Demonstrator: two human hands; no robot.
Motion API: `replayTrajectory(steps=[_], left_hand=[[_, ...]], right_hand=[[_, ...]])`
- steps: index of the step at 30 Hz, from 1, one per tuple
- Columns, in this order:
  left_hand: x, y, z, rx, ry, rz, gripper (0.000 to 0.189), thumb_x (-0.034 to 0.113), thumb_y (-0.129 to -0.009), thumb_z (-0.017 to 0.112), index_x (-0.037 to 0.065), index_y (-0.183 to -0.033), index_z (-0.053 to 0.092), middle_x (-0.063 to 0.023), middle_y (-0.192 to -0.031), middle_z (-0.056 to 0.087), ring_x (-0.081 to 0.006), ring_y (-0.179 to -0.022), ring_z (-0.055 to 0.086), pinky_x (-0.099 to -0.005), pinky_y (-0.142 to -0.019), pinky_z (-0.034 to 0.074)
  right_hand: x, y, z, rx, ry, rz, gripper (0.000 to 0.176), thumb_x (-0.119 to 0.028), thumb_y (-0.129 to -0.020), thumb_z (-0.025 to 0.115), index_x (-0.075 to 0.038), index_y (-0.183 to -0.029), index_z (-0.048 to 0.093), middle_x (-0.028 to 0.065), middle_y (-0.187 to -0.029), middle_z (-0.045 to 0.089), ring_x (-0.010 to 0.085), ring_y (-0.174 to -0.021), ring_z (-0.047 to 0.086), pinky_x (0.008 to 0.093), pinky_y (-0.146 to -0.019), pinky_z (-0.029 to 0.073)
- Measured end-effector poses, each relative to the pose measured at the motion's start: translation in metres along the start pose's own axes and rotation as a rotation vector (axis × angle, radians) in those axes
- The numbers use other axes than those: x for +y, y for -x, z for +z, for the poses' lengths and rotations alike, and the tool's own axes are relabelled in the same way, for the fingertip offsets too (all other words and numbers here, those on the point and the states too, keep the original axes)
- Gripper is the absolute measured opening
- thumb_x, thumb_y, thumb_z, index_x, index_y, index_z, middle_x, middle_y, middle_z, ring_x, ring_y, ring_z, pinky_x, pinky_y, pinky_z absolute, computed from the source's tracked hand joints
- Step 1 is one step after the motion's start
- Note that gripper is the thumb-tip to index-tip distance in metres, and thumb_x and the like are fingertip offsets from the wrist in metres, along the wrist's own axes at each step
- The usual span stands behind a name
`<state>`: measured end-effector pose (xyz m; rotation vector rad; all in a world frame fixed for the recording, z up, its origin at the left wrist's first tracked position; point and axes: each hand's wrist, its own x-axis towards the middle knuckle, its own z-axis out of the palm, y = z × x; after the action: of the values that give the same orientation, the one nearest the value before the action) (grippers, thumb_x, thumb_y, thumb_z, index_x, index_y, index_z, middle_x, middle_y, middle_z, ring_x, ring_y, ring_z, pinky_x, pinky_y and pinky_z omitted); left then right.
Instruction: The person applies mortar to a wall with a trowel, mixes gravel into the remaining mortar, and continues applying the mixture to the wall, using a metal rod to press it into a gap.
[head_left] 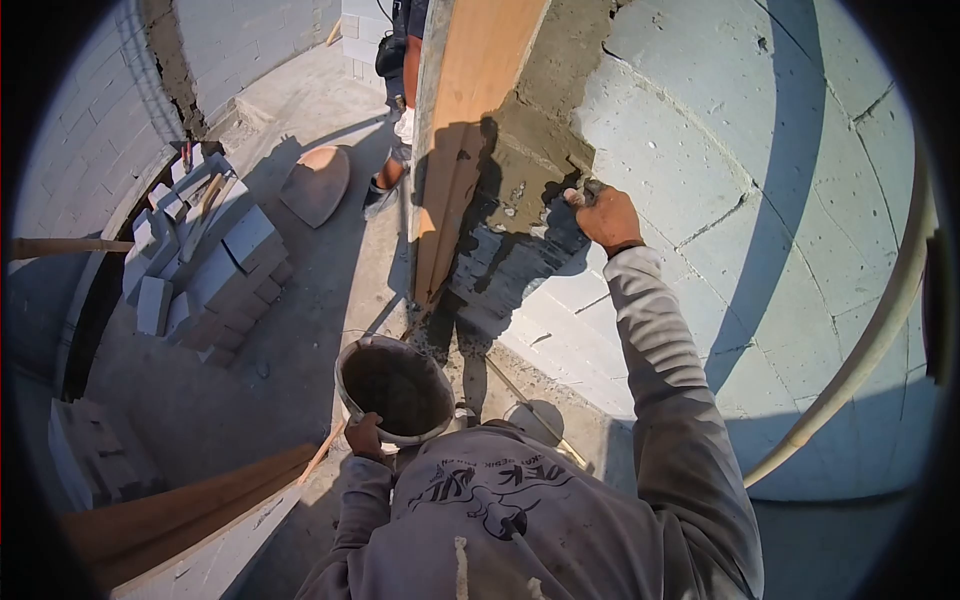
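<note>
My left hand (pixel 366 437) is closed on the rim of a round bucket (pixel 444 433), which holds dark grey mortar (pixel 392 388). Higher up and to the right, my right hand (pixel 608 220) is closed around the handle of what looks like a trowel (pixel 594 187). Its blade is hard to make out against the dark wet patch. The hand is up against the pale block wall (pixel 690 135), beside a strip of wet mortar (pixel 525 190) that runs along the wooden board (pixel 485 70). Below the hand the mortar lies thin and streaky over the blocks.
A heap of pale blocks (pixel 225 265) stands on the floor at left, near a shallow pan (pixel 317 186). Another person's leg (pixel 390 170) shows behind the board. A bamboo pole (pixel 850 390) curves along the right; a plank (pixel 190 500) lies at lower left.
</note>
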<state>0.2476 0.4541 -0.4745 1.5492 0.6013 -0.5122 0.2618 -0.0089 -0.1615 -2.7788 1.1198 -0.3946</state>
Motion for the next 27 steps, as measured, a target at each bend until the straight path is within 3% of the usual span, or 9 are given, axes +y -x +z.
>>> replayTrajectory(steps=[3,5,11,14,18,20,24,26,27], left_hand=[[-0.001,0.005,-0.009,-0.039,-0.016,0.029,0.019,0.012,-0.060,0.065,-0.002,-0.069,0.056,-0.0030,-0.061,0.051,-0.0171,-0.055,0.046,-0.0328,-0.053,0.038],[-0.016,-0.008,-0.017,-0.015,-0.045,0.042,0.020,0.013,-0.059,0.065,-0.002,-0.068,0.057,-0.0038,-0.059,0.051,-0.0176,-0.053,0.046,-0.0329,-0.052,0.038],[-0.033,0.001,-0.037,0.019,-0.095,-0.059,0.021,0.015,-0.059,0.065,-0.004,-0.069,0.060,-0.0063,-0.057,0.053,-0.0181,-0.051,0.047,-0.0348,-0.050,0.039],[-0.036,-0.004,-0.039,-0.022,-0.221,0.174,0.017,0.013,-0.060,0.065,-0.001,-0.060,0.055,-0.0035,-0.054,0.050,-0.0168,-0.048,0.044,-0.0327,-0.048,0.037],[-0.037,0.001,-0.040,0.017,-0.086,0.036,0.017,0.012,-0.059,0.065,0.000,-0.060,0.053,-0.0021,-0.056,0.049,-0.0162,-0.048,0.044,-0.0316,-0.048,0.036],[-0.053,-0.006,-0.045,0.019,-0.148,0.192,0.015,0.019,-0.075,0.061,0.006,-0.068,0.064,-0.0043,-0.046,0.046,-0.0121,-0.038,0.044,-0.0304,-0.037,0.034],[-0.058,-0.002,-0.044,0.007,-0.261,0.366,0.014,0.019,-0.076,0.061,0.006,-0.071,0.065,-0.0049,-0.046,0.047,-0.0128,-0.037,0.044,-0.0303,-0.037,0.034],[-0.023,0.027,-0.035,0.021,-0.107,0.030,0.019,0.014,-0.059,0.065,-0.001,-0.064,0.055,-0.0053,-0.056,0.049,-0.0169,-0.048,0.043,-0.0329,-0.047,0.036],[-0.017,0.033,-0.032,0.023,-0.113,0.030,0.019,0.014,-0.059,0.065,-0.001,-0.064,0.055,-0.0053,-0.056,0.049,-0.0169,-0.048,0.043,-0.0329,-0.047,0.036]], right_hand=[[-0.003,0.015,-0.007,0.008,0.036,0.023,0.052,-0.053,-0.082,0.060,-0.005,-0.099,0.066,0.0249,-0.083,0.064,0.0425,-0.083,0.062,0.0459,-0.070,0.049],[0.005,0.022,-0.005,0.071,0.014,0.031,0.051,-0.055,-0.081,0.059,-0.006,-0.091,0.068,0.0241,-0.084,0.065,0.0415,-0.085,0.063,0.0463,-0.073,0.051],[0.022,0.057,-0.019,0.166,0.043,-0.094,0.044,-0.047,-0.086,0.058,-0.006,-0.102,0.061,0.0216,-0.077,0.065,0.0402,-0.075,0.064,0.0472,-0.064,0.050],[0.008,0.050,-0.023,0.253,0.059,-0.159,0.043,-0.046,-0.086,0.058,-0.007,-0.104,0.057,0.0203,-0.078,0.063,0.0403,-0.074,0.063,0.0471,-0.062,0.049],[-0.008,0.037,0.001,0.299,0.052,-0.226,0.046,-0.047,-0.086,0.058,-0.005,-0.106,0.055,0.0203,-0.084,0.061,0.0400,-0.076,0.062,0.0463,-0.063,0.049],[-0.010,0.025,0.015,0.314,0.039,-0.236,0.048,-0.046,-0.086,0.059,-0.004,-0.109,0.057,0.0207,-0.082,0.061,0.0396,-0.077,0.062,0.0461,-0.064,0.049],[-0.017,0.017,0.001,0.244,0.119,-0.163,0.046,-0.046,-0.086,0.058,-0.006,-0.109,0.056,0.0196,-0.087,0.061,0.0376,-0.079,0.063,0.0452,-0.065,0.051],[-0.018,0.018,-0.004,0.266,0.133,-0.164,0.045,-0.046,-0.085,0.059,-0.006,-0.107,0.057,0.0192,-0.086,0.061,0.0375,-0.078,0.064,0.0450,-0.065,0.051],[-0.018,0.019,-0.006,0.296,0.149,-0.164,0.044,-0.045,-0.085,0.059,-0.007,-0.105,0.058,0.0188,-0.086,0.061,0.0374,-0.078,0.064,0.0448,-0.064,0.051]])
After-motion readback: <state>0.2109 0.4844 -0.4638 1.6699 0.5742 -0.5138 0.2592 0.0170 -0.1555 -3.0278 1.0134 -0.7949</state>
